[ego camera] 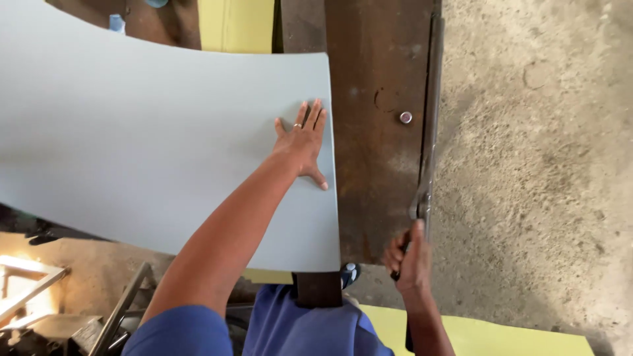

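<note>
A large pale grey sheet [151, 138] lies across a rusty brown metal bench [376, 132]. My left hand [302, 142] presses flat on the sheet near its right edge, fingers spread, with a ring on one finger. My right hand [409, 257] is closed around the dark handle of a long steel lever blade [430, 112] that runs along the bench's right edge. The handle itself is mostly hidden inside my fist.
A small round bolt head [405, 117] sits on the bench. Rough concrete floor [541, 165] lies to the right. Yellow sheets [237, 25] show at the top, and another yellow sheet [488, 333] at the bottom right. Metal frames [39, 290] stand at the lower left.
</note>
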